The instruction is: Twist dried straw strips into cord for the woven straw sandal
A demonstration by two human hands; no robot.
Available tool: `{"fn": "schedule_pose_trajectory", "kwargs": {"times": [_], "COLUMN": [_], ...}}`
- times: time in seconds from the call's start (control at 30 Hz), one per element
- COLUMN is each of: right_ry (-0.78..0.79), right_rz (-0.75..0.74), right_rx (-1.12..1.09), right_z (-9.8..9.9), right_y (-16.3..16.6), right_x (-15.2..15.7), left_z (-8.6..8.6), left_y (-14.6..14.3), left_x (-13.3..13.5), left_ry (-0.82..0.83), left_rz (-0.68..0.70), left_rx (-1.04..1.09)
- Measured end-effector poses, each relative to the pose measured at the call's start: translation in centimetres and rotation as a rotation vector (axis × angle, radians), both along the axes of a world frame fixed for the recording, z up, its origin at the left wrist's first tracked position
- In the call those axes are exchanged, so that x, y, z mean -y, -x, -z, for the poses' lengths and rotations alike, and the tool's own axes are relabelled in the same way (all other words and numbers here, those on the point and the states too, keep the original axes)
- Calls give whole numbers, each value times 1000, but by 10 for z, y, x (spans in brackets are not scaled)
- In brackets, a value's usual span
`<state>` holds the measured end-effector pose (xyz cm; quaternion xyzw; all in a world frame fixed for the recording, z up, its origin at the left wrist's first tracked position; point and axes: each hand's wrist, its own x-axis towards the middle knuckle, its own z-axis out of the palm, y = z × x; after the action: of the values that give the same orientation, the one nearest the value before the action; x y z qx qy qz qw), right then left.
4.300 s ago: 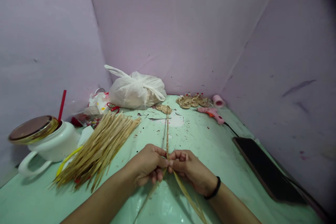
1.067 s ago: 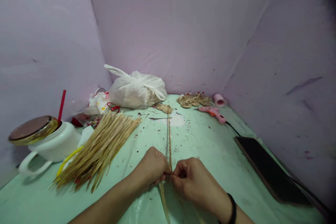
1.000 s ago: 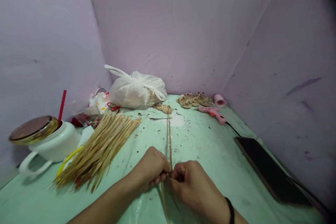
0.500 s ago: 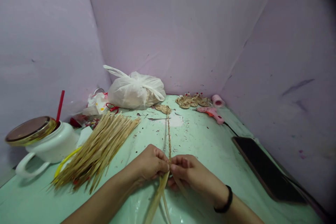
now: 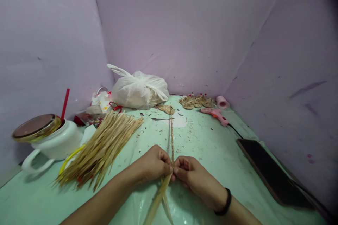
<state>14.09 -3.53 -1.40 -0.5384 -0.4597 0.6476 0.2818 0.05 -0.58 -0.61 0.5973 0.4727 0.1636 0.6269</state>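
Observation:
A thin braided straw cord [image 5: 171,137] runs straight across the green table [image 5: 208,147] from a small woven coil [image 5: 166,109] at the back toward me. My left hand [image 5: 153,164] and my right hand [image 5: 188,174] meet at its near end, both pinched shut on the cord where it splits into loose flat straw strips [image 5: 160,198]. These strips trail down toward the bottom edge. My right wrist wears a black band [image 5: 223,204].
A bundle of straw strips [image 5: 101,147] lies at left beside a white mug with a gold lid [image 5: 44,139]. At the back sit a white plastic bag [image 5: 138,89], woven pieces [image 5: 195,102], a pink tape roll [image 5: 221,102] and a pink glue gun [image 5: 213,114]. A dark phone [image 5: 271,172] lies at right.
My hands stayed pinched together on the cord's end, shifting a little nearer and back with small finger changes. The loose strips now hang to the lower left instead of spreading apart.

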Motion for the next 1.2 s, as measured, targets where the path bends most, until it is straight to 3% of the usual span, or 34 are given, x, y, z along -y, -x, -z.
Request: {"fn": "schedule_pose_trajectory", "kwargs": {"times": [0.17,0.37,0.43,0.5,0.63,0.7,0.87,1.0,1.2], "right_ry": [-69,-75,-61,-40,-39,-39,-33,-60,-40], "right_rz": [11,34,40,35,31,30,16,16,5], "right_rx": [-38,-49,-41,-44,-52,-46,-59,-81,-72], "right_z": [-2,0,2,3,6,6,7,8,6], "right_y": [-5,-4,-2,-2,-1,-1,-1,-1,-1], "right_x": [-2,-3,-3,-3,-3,-4,-4,-5,-5], "left_z": [-2,-16,-21,-26,-28,-27,-15,-6,-10], "left_y": [4,19,30,45,78,87,80,72,78], "left_x": [-1,-4,-11,-23,-48,-54,-55,-56,-58], "left_ry": [-35,-78,-109,-189,-570,-662,-649,-672,-703], "left_rz": [-12,175,178,76,-433,-573,-452,-514,-507], "left_rx": [-38,-221,-327,-418,-607,-709,-865,-1085,-995]}}
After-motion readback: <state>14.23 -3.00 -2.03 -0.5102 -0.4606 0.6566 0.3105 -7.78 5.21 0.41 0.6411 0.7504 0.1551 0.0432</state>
